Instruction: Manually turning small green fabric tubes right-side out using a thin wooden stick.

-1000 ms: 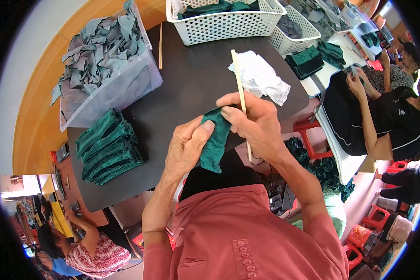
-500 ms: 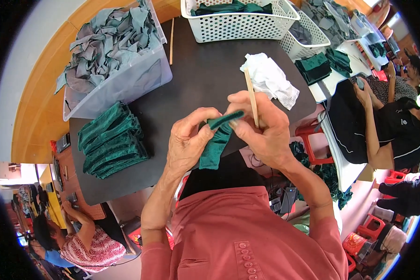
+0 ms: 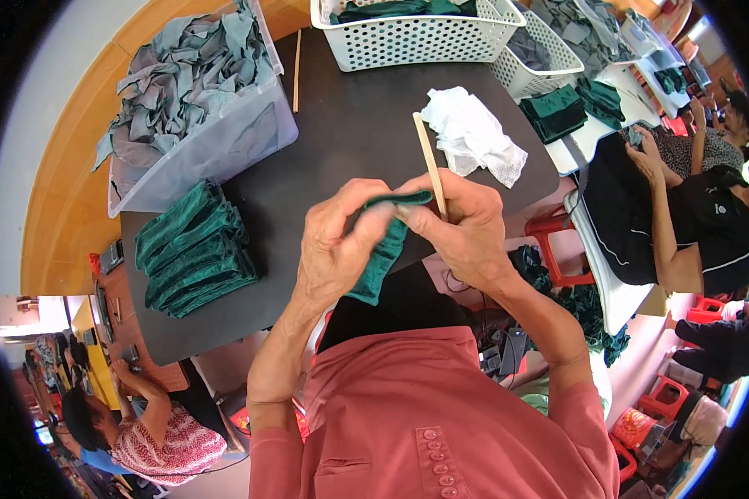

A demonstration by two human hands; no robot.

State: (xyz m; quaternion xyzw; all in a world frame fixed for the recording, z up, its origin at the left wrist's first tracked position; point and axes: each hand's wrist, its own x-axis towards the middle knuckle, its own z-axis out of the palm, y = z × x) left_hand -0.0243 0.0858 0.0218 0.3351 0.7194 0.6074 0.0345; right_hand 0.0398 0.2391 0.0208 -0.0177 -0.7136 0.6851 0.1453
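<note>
From far off, I see the green cloth (image 3: 379, 270) at the middle of my clock, held up over the near edge of the table (image 3: 366, 108). At 9 o'clock, the left hand (image 3: 337, 241) has its fingers and a blurry thumb closed on the cloth. At 2 o'clock, the right hand (image 3: 466, 220) pinches its top edge. A pale stick (image 3: 430, 162) is tucked in that hand too, tip toward 11.

I think the stick could slide out, because one hand is doing two jobs. The soft top fold might pop open if a thumb slips. Then the cloth could drop toward 6 and miss the table.
</note>
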